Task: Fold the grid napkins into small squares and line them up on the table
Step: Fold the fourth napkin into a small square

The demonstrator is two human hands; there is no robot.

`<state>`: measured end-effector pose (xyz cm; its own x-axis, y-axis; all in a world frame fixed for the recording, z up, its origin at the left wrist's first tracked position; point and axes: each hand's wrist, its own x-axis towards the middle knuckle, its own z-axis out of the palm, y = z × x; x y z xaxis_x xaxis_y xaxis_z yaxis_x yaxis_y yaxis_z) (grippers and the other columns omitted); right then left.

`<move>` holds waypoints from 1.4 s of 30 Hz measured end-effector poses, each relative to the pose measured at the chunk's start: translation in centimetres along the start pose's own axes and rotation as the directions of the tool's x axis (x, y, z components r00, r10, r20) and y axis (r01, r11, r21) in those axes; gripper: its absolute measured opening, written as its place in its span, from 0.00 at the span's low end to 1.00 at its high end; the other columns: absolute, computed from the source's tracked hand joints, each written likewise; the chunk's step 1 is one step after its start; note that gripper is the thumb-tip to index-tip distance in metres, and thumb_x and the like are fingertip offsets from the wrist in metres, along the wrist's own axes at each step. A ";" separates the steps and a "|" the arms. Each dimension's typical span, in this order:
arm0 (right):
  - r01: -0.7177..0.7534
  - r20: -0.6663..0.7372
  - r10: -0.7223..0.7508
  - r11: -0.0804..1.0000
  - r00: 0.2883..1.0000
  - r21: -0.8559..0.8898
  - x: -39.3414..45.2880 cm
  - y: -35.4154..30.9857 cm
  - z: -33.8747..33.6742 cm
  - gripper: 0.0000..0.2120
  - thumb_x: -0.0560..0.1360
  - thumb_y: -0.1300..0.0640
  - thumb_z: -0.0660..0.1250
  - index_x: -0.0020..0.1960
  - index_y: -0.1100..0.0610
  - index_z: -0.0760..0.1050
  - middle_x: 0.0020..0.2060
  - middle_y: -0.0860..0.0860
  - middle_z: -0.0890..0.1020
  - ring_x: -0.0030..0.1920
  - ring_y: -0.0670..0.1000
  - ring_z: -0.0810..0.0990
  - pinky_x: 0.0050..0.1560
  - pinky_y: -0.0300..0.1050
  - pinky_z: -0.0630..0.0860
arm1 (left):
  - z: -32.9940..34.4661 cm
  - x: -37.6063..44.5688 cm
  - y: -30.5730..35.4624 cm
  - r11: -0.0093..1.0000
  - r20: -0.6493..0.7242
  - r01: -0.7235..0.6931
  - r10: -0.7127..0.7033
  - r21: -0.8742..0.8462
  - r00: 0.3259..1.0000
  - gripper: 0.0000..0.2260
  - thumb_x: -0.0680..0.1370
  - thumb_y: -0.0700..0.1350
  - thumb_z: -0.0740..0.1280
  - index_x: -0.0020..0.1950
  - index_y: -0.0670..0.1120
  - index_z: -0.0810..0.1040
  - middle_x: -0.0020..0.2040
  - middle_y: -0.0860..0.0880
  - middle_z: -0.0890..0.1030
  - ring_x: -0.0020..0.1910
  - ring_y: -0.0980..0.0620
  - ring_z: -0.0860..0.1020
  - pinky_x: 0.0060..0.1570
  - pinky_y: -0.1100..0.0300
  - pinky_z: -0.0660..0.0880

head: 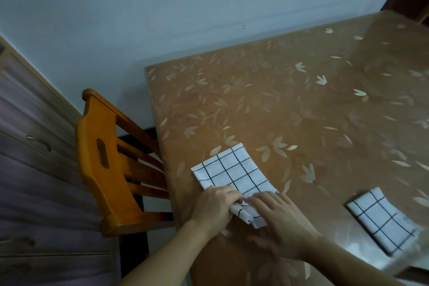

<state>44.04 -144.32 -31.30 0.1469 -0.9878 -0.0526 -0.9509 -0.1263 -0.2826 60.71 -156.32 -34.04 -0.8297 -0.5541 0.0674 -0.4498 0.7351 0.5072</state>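
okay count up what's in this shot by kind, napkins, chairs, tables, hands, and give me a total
Napkins: 2, one being folded and one folded square
Chairs: 1
Tables: 1
Hands: 2, left and right, both on the first napkin
Total: 6
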 end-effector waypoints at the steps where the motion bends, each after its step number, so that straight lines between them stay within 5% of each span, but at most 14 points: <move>1: -0.041 0.012 0.042 0.998 0.999 -0.043 -0.2 0.8 0.2 0.31 0.66 0.34 0.64 0.65 0.47 0.69 0.58 0.42 0.76 0.57 0.45 0.74 0.57 0.44 0.72 | -0.2 0.2 -0.1 0.999 -0.002 -0.023 0.023 -0.032 1.000 0.08 0.71 0.41 0.64 0.45 0.49 0.80 0.41 0.53 0.82 0.40 0.50 0.78 0.42 0.56 0.73; 4: -0.123 0.019 0.127 0.982 0.992 -0.144 -1.1 3.2 0.6 0.25 0.62 0.41 0.71 0.57 0.43 0.73 0.55 0.41 0.79 0.56 0.45 0.78 0.55 0.41 0.71 | -0.1 0.3 -0.6 0.993 -0.041 -0.076 0.072 -0.096 0.997 0.09 0.69 0.39 0.67 0.44 0.50 0.83 0.42 0.55 0.84 0.42 0.54 0.80 0.46 0.59 0.72; 8: -0.175 -0.036 0.173 0.982 0.984 -0.076 -1.9 4.3 -0.2 0.08 0.64 0.46 0.73 0.39 0.44 0.75 0.38 0.39 0.79 0.40 0.43 0.79 0.49 0.38 0.66 | 0.5 -0.1 -0.9 0.996 -0.181 -0.013 -0.004 -0.089 0.983 0.11 0.64 0.43 0.71 0.46 0.52 0.84 0.44 0.57 0.84 0.50 0.56 0.79 0.50 0.61 0.68; 12: -0.301 0.092 0.291 0.944 0.952 0.133 -2.1 4.1 -1.8 0.05 0.70 0.46 0.68 0.40 0.47 0.79 0.35 0.41 0.80 0.36 0.42 0.77 0.42 0.38 0.73 | 0.8 -0.9 -1.8 0.994 -0.279 0.045 -0.073 -0.104 0.958 0.06 0.70 0.48 0.68 0.43 0.51 0.84 0.43 0.58 0.82 0.48 0.58 0.75 0.48 0.61 0.70; 15: -0.451 0.188 0.426 0.687 0.885 0.569 -1.9 3.5 -3.4 0.08 0.74 0.57 0.69 0.37 0.51 0.81 0.29 0.44 0.82 0.31 0.41 0.80 0.31 0.34 0.73 | 1.5 -1.8 -2.9 0.972 -0.192 0.211 -0.228 -0.107 0.955 0.04 0.72 0.44 0.72 0.45 0.49 0.86 0.47 0.54 0.82 0.51 0.54 0.74 0.48 0.59 0.70; 18: -0.470 0.251 0.484 0.408 0.838 0.783 -1.5 3.4 -3.6 0.06 0.76 0.60 0.68 0.44 0.55 0.84 0.36 0.49 0.86 0.39 0.48 0.85 0.39 0.36 0.79 | 1.5 -2.0 -2.8 0.936 -0.128 0.318 -0.337 -0.148 0.933 0.01 0.73 0.42 0.74 0.41 0.48 0.84 0.46 0.57 0.80 0.48 0.59 0.71 0.47 0.63 0.66; 21: -0.498 0.267 0.534 0.352 0.802 0.792 -1.0 3.2 -2.5 0.05 0.76 0.57 0.68 0.46 0.56 0.83 0.39 0.51 0.87 0.40 0.50 0.86 0.43 0.43 0.81 | 0.9 -1.9 -2.1 0.834 -0.021 0.418 -0.455 -0.360 0.890 0.15 0.76 0.47 0.71 0.31 0.50 0.72 0.33 0.55 0.72 0.34 0.60 0.71 0.35 0.66 0.66; 26: -0.530 0.290 0.592 0.281 0.752 0.800 0.2 3.9 -1.8 0.06 0.74 0.53 0.71 0.47 0.55 0.83 0.39 0.49 0.86 0.37 0.44 0.84 0.37 0.36 0.78 | -0.1 -1.4 -1.8 0.730 0.070 0.517 -0.548 -0.447 0.834 0.11 0.79 0.53 0.65 0.43 0.49 0.82 0.37 0.54 0.82 0.38 0.56 0.80 0.35 0.64 0.76; 31: -0.679 0.489 0.509 0.303 0.709 0.668 0.7 4.9 -1.2 0.06 0.75 0.54 0.70 0.48 0.57 0.81 0.31 0.50 0.83 0.27 0.45 0.78 0.26 0.36 0.71 | -0.7 -0.5 -1.8 0.726 0.077 0.568 -0.588 -0.387 0.805 0.16 0.80 0.51 0.64 0.34 0.49 0.77 0.30 0.55 0.78 0.32 0.60 0.76 0.28 0.69 0.68; 34: -0.698 0.503 0.556 0.212 0.661 0.684 0.8 5.3 -0.6 0.06 0.76 0.55 0.69 0.49 0.57 0.80 0.32 0.53 0.84 0.30 0.49 0.82 0.27 0.39 0.73 | -0.8 -0.6 -1.7 0.755 -0.004 0.588 -0.615 -0.289 0.788 0.21 0.79 0.52 0.65 0.27 0.51 0.68 0.23 0.55 0.69 0.25 0.58 0.70 0.24 0.70 0.61; 37: -0.701 0.529 0.586 0.096 0.613 0.706 1.0 5.1 -0.4 0.07 0.76 0.56 0.68 0.49 0.61 0.80 0.35 0.56 0.85 0.35 0.53 0.85 0.32 0.42 0.78 | -0.3 -1.0 -1.8 0.762 -0.045 0.604 -0.629 -0.236 0.776 0.20 0.78 0.55 0.66 0.28 0.51 0.71 0.24 0.54 0.71 0.26 0.55 0.72 0.27 0.67 0.62; 42: -0.711 0.494 0.613 0.166 0.617 0.683 1.3 4.3 -0.4 0.07 0.76 0.60 0.65 0.46 0.62 0.80 0.39 0.56 0.85 0.36 0.52 0.86 0.35 0.44 0.81 | -0.4 -1.1 -1.7 0.764 -0.016 0.617 -0.630 -0.191 0.776 0.20 0.78 0.55 0.66 0.27 0.50 0.71 0.24 0.54 0.71 0.27 0.55 0.73 0.28 0.65 0.62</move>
<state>39.98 -146.19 -32.19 -0.3576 -0.6417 -0.6785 -0.0760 0.7442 -0.6637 62.55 -157.12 -34.62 -0.3552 -0.8996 -0.2541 -0.7922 0.1454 0.5927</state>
